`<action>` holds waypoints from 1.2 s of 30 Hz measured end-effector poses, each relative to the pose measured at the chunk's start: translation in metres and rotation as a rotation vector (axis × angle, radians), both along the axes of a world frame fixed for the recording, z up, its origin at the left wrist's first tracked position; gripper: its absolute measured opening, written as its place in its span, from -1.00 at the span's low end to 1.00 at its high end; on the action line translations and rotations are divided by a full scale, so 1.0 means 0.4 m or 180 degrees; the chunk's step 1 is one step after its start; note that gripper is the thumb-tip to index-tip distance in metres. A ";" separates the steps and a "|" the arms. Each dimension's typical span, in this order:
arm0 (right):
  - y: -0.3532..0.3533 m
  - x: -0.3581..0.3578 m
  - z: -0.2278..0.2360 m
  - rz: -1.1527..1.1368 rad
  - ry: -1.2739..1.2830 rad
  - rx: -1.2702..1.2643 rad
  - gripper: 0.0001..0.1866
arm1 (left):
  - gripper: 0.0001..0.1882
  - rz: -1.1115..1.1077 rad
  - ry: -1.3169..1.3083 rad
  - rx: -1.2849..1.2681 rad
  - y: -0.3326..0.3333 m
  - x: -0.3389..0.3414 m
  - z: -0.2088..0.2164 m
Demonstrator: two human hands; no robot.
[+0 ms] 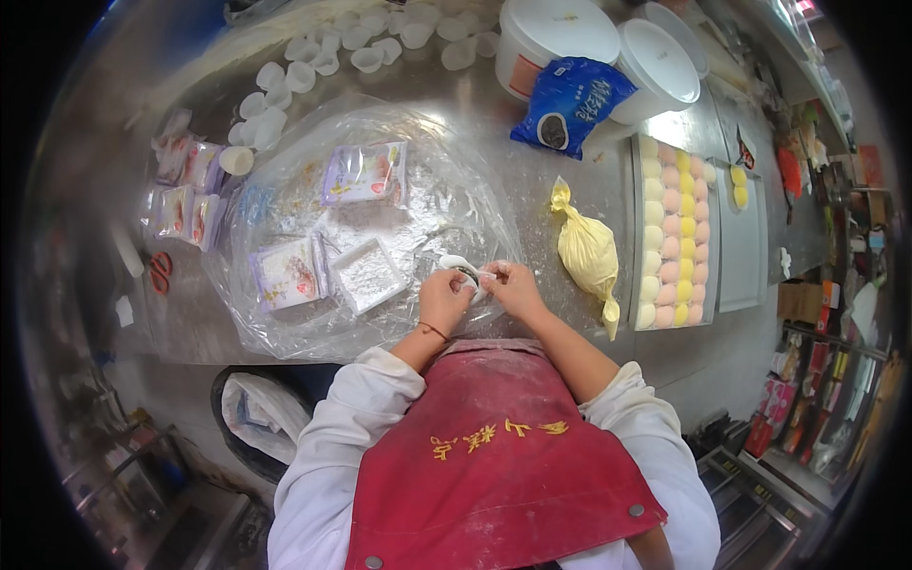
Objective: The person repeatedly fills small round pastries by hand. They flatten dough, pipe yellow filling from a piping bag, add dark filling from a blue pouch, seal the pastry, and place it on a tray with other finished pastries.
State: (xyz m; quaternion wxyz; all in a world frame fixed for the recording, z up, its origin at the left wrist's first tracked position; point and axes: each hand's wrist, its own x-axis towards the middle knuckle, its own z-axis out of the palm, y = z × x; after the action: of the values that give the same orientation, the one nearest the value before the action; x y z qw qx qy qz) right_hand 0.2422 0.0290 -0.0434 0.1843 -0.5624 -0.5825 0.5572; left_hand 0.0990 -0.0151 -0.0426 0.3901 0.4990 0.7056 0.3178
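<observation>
Close to the table's near edge, my left hand (446, 302) cups a small, thin white dough wrapper (454, 261) with something dark inside it. My right hand (514, 289) pinches the wrapper's right side, its fingertips closed together. Both hands work over a large clear plastic sheet (456, 180) dusted with white powder. Just left of them lies a square white tray (367, 275) with powder in it. Right of my hands is a tied bag of pale yellow filling (587, 252). What the dark filling is I cannot make out.
Clear-wrapped packs (366, 173) lie on the sheet, and more packs (190, 163) at the left near red scissors (161, 273). White cups (356, 38), lidded buckets (559, 33) and a blue bag (573, 104) stand behind. A tray of coloured balls (650, 318) is at right.
</observation>
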 end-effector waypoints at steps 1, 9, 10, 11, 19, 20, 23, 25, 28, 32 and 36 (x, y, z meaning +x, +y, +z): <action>-0.004 -0.005 0.004 0.0006 0.0087 -0.0005 -0.82 | -0.83 -0.0024 0.0023 -0.0029 0.000 0.000 -0.004; -0.023 -0.052 0.037 0.0029 0.0436 -0.0382 -0.80 | -0.81 0.0722 -0.1328 -0.0360 -0.020 -0.007 -0.039; -0.021 -0.049 0.041 0.0208 0.0211 -0.0136 -0.80 | -0.81 0.0997 -0.1670 -0.0553 -0.025 -0.009 -0.038; -0.020 -0.045 0.044 0.0401 0.0006 -0.0037 -0.80 | -0.80 0.0945 -0.1460 -0.0403 -0.028 -0.009 -0.037; -0.009 -0.035 0.028 0.0178 -0.0006 0.0079 -0.79 | -0.67 0.1004 -0.0107 0.0242 -0.021 -0.026 -0.041; -0.001 -0.032 0.024 0.0120 -0.0205 0.0357 -0.78 | -0.66 0.0906 -0.0237 0.0122 -0.020 -0.028 -0.048; 0.027 -0.024 0.013 0.0352 -0.0675 0.0533 -0.74 | -0.64 0.0747 -0.0673 -0.0064 -0.020 -0.029 -0.074; 0.041 -0.025 0.006 0.0510 -0.0759 0.0454 -0.72 | -0.64 0.0856 -0.1009 0.0048 -0.019 -0.027 -0.093; 0.052 -0.032 -0.004 0.0550 -0.0618 0.0342 -0.70 | -0.64 0.0836 -0.1466 0.0240 -0.013 -0.028 -0.120; 0.060 -0.036 -0.007 0.0532 -0.0553 0.0325 -0.70 | -0.66 0.0766 -0.1771 0.0290 -0.005 -0.030 -0.135; 0.069 -0.044 -0.007 0.0318 -0.0082 0.0037 -0.73 | -0.70 0.0673 -0.1633 0.0230 -0.002 -0.033 -0.134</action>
State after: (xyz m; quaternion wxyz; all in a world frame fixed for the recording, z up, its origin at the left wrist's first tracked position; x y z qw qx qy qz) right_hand 0.2245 0.0564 -0.0460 0.1520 -0.5386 -0.6154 0.5550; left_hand 0.0859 -0.0159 -0.0963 0.5026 0.3395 0.6202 0.4976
